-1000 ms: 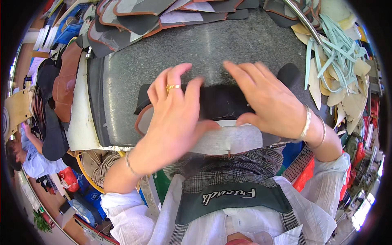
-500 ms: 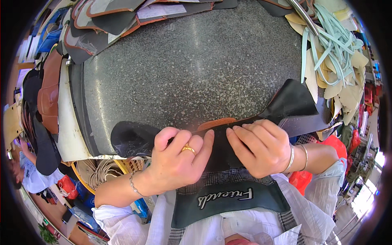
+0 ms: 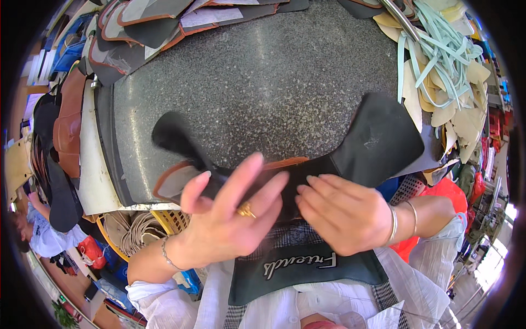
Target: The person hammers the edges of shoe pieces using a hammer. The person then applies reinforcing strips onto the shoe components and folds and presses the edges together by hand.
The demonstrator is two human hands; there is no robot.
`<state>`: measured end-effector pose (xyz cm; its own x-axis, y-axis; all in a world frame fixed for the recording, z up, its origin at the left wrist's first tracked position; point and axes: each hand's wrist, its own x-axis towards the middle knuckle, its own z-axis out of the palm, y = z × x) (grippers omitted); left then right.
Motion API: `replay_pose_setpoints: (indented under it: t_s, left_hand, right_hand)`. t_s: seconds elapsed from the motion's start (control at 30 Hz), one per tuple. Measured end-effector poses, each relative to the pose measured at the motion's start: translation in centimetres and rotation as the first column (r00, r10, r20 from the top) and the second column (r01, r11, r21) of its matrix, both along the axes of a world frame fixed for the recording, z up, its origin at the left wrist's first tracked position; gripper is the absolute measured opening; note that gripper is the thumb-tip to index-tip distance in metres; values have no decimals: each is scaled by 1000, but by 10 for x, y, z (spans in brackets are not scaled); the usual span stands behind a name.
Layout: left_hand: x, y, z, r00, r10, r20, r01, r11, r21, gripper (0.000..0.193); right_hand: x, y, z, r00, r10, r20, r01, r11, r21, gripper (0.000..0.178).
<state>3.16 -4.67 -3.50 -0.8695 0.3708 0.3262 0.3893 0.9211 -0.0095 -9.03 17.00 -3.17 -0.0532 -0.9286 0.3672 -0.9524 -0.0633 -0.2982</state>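
Observation:
A black leather piece point(image 3: 379, 143) spans the near edge of the dark speckled work slab point(image 3: 257, 93). Its wide right end rests on the slab, while the left end curls up and is smeared by motion. A brown-edged flap with grey lining point(image 3: 176, 182) shows under that curl, and a brown strip runs along the middle. My right hand point(image 3: 353, 216) grips the near middle edge with its fingers together. Beside it, my left hand point(image 3: 233, 214) is over the leather with fingers stretched apart and slightly blurred; its palm side is hidden.
Stacked grey and black leather pieces with brown edges point(image 3: 148, 27) lie along the far left. Pale blue strips point(image 3: 446, 55) and beige scraps point(image 3: 474, 74) heap at the far right by a metal bar point(image 3: 399, 19). A yellow basket point(image 3: 175, 220) and a red bag point(image 3: 444, 192) sit below the slab's edge.
My left hand has spread from a closed grip and shifted slightly down. The leather's left end has lifted and swung upward, uncovering the grey-lined flap. My right hand has dropped a little, still gripping.

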Motion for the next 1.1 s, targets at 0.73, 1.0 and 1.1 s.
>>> replay_pose_setpoints:
  t_s: [0.73, 1.0, 1.1]
  left_hand:
    - [-9, -64, -9, 747, 402, 529, -656, 572, 492, 33]
    - [-6, -101, -12, 895, 37, 444, -258, 856, 448, 21]
    - [14, -74, -11, 852, 367, 375, -524, 595, 609, 15]
  right_hand:
    - [0, -54, -24, 912, 81, 403, -67, 997, -49, 27]
    - [24, -45, -24, 987, 142, -79, -99, 911, 401, 78]
    - [39, -54, -34, 980, 79, -182, 0, 917, 398, 83]
